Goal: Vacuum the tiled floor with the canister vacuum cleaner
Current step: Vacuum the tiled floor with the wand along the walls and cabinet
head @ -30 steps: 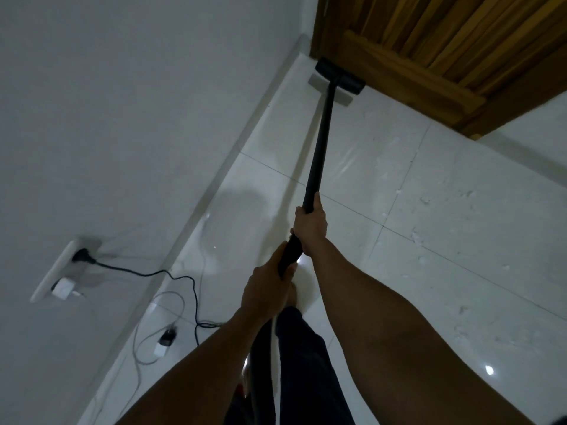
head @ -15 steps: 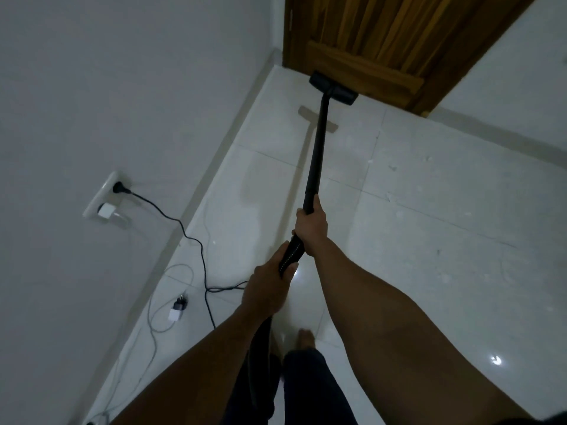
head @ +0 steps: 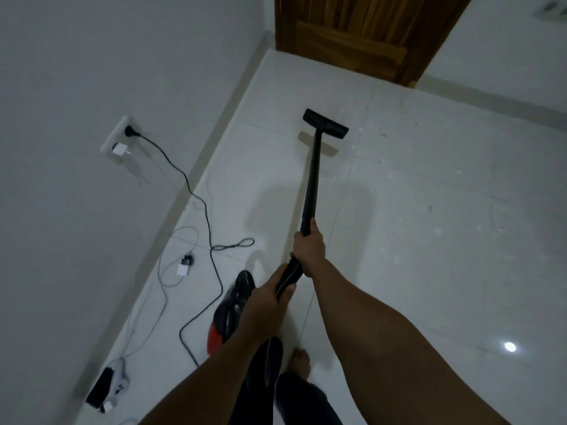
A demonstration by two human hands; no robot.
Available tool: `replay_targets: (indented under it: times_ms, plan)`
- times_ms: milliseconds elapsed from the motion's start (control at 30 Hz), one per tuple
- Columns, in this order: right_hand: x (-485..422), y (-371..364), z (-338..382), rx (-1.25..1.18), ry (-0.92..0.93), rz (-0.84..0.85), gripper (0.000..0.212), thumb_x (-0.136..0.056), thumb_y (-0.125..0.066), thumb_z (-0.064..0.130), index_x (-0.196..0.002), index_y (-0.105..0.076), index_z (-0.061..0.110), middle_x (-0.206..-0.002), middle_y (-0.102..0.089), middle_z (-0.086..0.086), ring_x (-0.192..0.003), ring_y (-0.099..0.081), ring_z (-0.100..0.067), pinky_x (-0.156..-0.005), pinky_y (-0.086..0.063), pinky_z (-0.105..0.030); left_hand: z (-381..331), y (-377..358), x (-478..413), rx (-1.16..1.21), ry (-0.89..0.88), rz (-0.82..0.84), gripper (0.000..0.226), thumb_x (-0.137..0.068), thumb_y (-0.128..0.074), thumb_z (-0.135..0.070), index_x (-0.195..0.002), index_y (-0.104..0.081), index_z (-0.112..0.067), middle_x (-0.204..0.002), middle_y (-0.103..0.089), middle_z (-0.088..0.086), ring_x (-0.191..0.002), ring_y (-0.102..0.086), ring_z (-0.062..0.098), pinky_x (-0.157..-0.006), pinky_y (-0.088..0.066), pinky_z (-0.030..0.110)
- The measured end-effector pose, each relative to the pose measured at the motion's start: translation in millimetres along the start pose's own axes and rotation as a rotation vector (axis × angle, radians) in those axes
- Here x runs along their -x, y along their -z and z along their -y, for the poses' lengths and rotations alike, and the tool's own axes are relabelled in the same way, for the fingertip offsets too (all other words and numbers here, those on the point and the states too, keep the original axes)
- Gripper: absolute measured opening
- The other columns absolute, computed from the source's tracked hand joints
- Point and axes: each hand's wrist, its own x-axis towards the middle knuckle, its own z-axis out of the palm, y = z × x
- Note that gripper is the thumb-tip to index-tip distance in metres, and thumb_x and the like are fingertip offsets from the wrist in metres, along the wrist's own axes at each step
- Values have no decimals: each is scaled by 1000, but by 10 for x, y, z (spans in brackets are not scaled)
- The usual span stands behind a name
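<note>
Head (head: 325, 122) has come back from the foot of the door (head: 368, 32), where it sat a second ago. It now lies flat on the floor (head: 445, 240), well apart from the door and near a tile joint. The view has dropped with it, so the canister (head: 228, 314), red and black, now shows at lower left, just beside the person's legs. Judgement: this is the pull half of a stroke. The strip along the door is likely covered, and the next lane lies to the right, where pale specks (head: 389, 174) still dot the tiles. Right hand (head: 310, 251) sits higher on the wand (head: 311, 179), fingers (head: 299, 243) wrapped round it. Left hand (head: 270, 299) is just below, fingers curled round the black grip end. Count: one wand, one head, one canister, two hands, one bare foot (head: 302, 361) showing, one door. One socket (head: 118, 139) on the left wall holds two plugs, the black cord (head: 196, 194) and a white charger (head: 119, 149). A second charger (head: 183, 270) lies on the floor with its thin cable. The cord loops across the tiles toward the canister, left of the wand. Judgement: it could foul a leftward stroke.
</note>
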Motion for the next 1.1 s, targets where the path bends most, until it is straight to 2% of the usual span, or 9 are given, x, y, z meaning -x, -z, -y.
replay_targets:
  times_ms: [133, 333, 467, 567, 700, 833, 967, 1033, 1100]
  plan:
    - [523, 21, -552, 33, -51, 15, 66, -101, -47, 20, -157, -17, 36, -111, -59, -3, -80, -69, -29, -73, -62, -43, 291, -131, 629, 4, 39, 55, 48, -102, -50, -34, -148, -38, -35, -77, -67, -3, -63, -66, 11, -66, -59, 31]
    - [1152, -74, -1293, 34, -99, 11, 67, -98, -48, 17, -158, -21, 34, -113, -63, -10, -71, -64, -24, -71, -62, -42, 724, -153, 1483, -46, 8, 101, 52, -102, -49, -39, -152, -33, -35, -97, -67, -10, -76, -67, 5, -74, -58, 25]
    - [1544, -236, -1679, 3, -118, 7, 69, -95, -50, 17, -156, -25, 35, -112, -64, -13, -74, -65, -27, -69, -62, -41, 1026, -66, 1975, -7, -72, 136, 53, -103, -49, -37, -153, -32, -33, -104, -63, -8, -79, -60, -6, -74, -49, 7]
    - [1890, -411, -1968, 8, -142, -9, 68, -91, -52, 17, -154, -31, 34, -111, -64, -15, -82, -67, -32, -73, -62, -49, 1262, 56, 2389, -19, -80, 148, 53, -103, -49, -37, -153, -34, -29, -105, -69, 3, -86, -67, 11, -74, -53, 16]
    - [2314, -585, -2268, -14, -169, -1, 67, -90, -52, 11, -152, -34, 29, -107, -64, -18, -73, -64, -30, -69, -63, -47, 1477, 209, 2877, -35, -100, 153, 49, -103, -50, -36, -150, -38, -27, -107, -65, -3, -87, -62, 2, -75, -47, 12]
    - [2564, -660, -2503, -13, -190, 6, 58, -92, -51, 6, -148, -41, 20, -108, -65, -23, -67, -61, -27, -58, -59, -36, 1701, 272, 3140, -36, -100, 187, 50, -102, -50, -41, -149, -40, -32, -113, -67, -4, -94, -64, 8, -87, -55, 35]
    - [2607, -727, -2704, 1, -206, -9, 58, -89, -53, 11, -146, -44, 19, -109, -65, -22, -80, -65, -34, -73, -62, -49, 1807, 282, 3276, -31, -106, 209, 54, -99, -47, -49, -150, -40, -33, -115, -68, -3, -99, -65, 10, -91, -55, 40]
    - [2604, -765, -2789, 16, -211, -12, 60, -86, -54, 13, -145, -44, 19, -109, -65, -21, -87, -66, -37, -77, -60, -54, 1819, 282, 3317, -28, -107, 217, 49, -101, -49, -44, -148, -40, -34, -116, -66, -5, -101, -64, 9, -93, -54, 39]
    - [2625, -784, -2808, 7, -212, -10, 58, -86, -54, 13, -143, -45, 18, -110, -65, -22, -85, -64, -36, -78, -60, -54, 1838, 285, 3313, -30, -102, 229, 48, -102, -50, -39, -149, -40, -34, -115, -66, -4, -99, -64, 9, -93, -54, 38]
